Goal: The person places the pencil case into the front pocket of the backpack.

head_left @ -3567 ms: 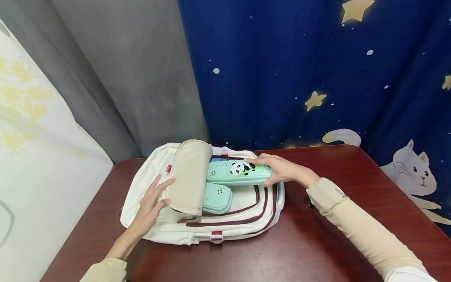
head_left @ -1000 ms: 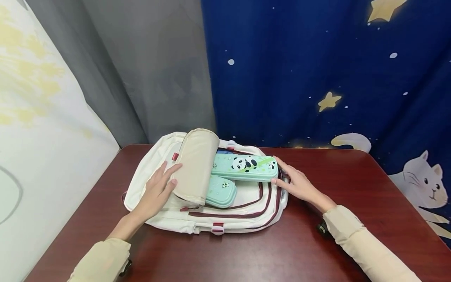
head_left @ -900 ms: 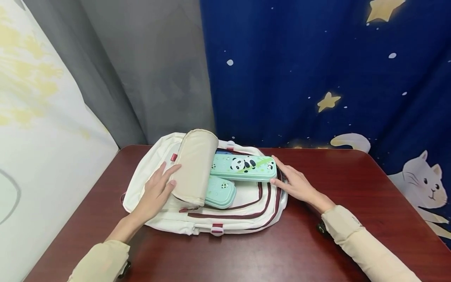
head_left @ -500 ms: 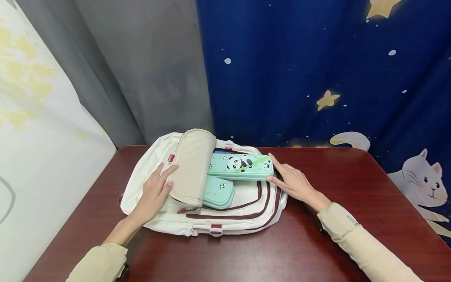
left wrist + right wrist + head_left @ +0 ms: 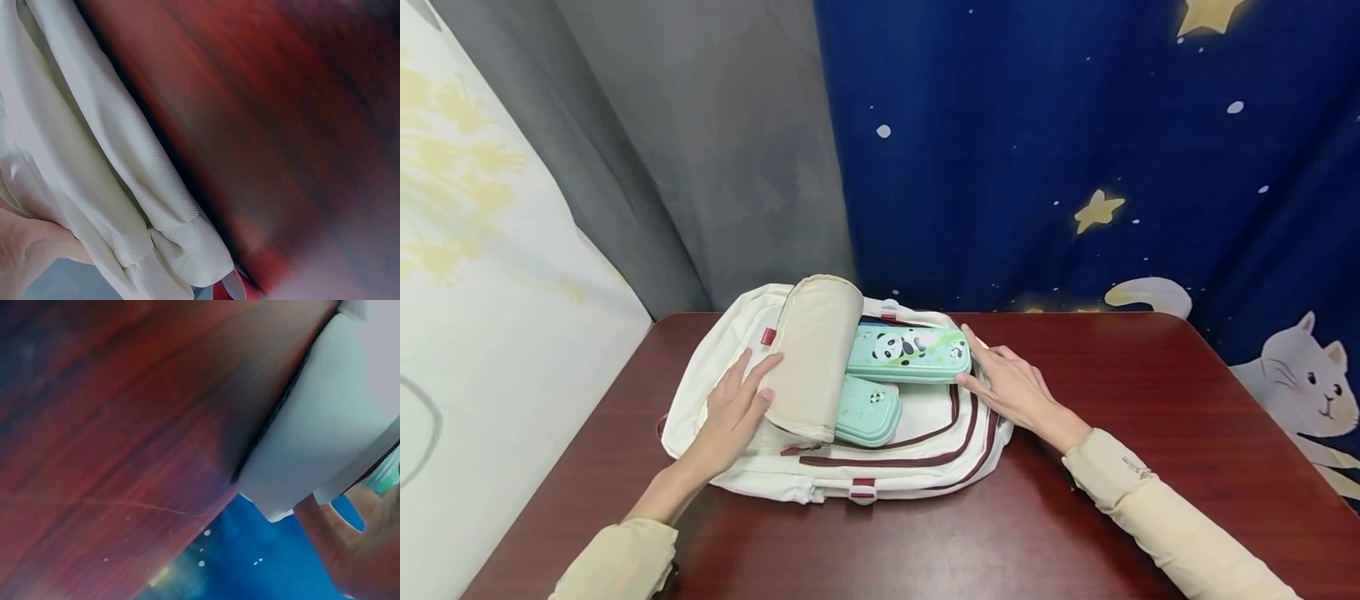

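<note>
Head view: white backpack (image 5: pixel 880 467) lies flat on the dark red worktop (image 5: pixel 1135 367), its beige front flap (image 5: pixel 812 358) folded back toward the left. The left hand (image 5: pixel 733 417) rests on the bag with straight fingers against the flap's edge, holding it back; its grip is apart and clamps nothing. 2 mint-green cases sit in the opened compartment. The long panda pencil case (image 5: pixel 910 354) lies across the far part of the opening, its left end under the flap. The smaller green case (image 5: pixel 867 411) lies just nearer, also partly under the flap. The right hand (image 5: pixel 1011 387) is flat and extended, fingertips touching the right end of the panda pencil case; its grip is apart, pressing rather than clamping. A blue star-pattern curtain (image 5: pixel 1075 150) hangs behind.

Left wrist view: blurred. White ribbed backpack fabric (image 5: pixel 106 181) lies on the worktop (image 5: pixel 281 125); part of the left hand (image 5: pixel 25 256) touches it at the lower left.

Right wrist view: the backpack's edge (image 5: pixel 325 431) rests on the worktop (image 5: pixel 125 425); the right hand (image 5: pixel 356 550) appears at the lower right, fingers extended beside the bag.
</note>
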Tool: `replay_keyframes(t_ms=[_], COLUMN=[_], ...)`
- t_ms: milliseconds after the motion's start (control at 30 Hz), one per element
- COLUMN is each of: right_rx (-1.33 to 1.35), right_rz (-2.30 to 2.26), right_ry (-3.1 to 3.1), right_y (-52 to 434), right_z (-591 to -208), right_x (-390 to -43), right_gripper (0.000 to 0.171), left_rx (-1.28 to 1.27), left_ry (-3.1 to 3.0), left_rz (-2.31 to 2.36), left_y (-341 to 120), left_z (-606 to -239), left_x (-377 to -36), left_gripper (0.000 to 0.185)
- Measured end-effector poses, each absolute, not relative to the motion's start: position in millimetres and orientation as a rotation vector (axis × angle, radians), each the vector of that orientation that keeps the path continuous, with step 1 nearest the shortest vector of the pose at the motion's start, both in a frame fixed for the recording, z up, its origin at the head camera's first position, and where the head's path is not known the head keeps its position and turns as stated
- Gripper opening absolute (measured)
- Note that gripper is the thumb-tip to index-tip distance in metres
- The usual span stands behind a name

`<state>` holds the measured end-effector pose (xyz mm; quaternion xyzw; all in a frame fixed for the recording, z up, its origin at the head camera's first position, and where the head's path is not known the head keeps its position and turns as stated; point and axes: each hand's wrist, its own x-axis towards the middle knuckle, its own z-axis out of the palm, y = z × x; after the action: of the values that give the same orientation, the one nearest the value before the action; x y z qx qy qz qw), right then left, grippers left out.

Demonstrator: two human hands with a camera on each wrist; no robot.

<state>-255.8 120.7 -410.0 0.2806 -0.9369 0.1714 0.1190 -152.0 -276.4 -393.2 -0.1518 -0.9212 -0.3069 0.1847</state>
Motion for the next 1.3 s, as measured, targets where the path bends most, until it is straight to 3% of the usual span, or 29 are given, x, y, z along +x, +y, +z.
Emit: replay_keyframes(t_ms=[433,700,1300], right_rx=[0.967,1.023,0.937], right_rz=[0.822,0.704,0.553], right_ry=[-2.738,-2.640,-2.707], right_y=[142,142,135], right_z=[-409,-413,-410], right_x=[-256,-263,-261], right_gripper=[0.070,0.061,0.062], left_rx=[-0.419,-0.426,-0.419], left_ry=[-2.591,-2.571,-2.565], left_rz=[-0.866,-0.859,-0.860], left_y=[-277,-277,-275], left_z=[-394,-396,-397], left_x=[-149,-151,-152], left_gripper=[0.043,0.042,0.042])
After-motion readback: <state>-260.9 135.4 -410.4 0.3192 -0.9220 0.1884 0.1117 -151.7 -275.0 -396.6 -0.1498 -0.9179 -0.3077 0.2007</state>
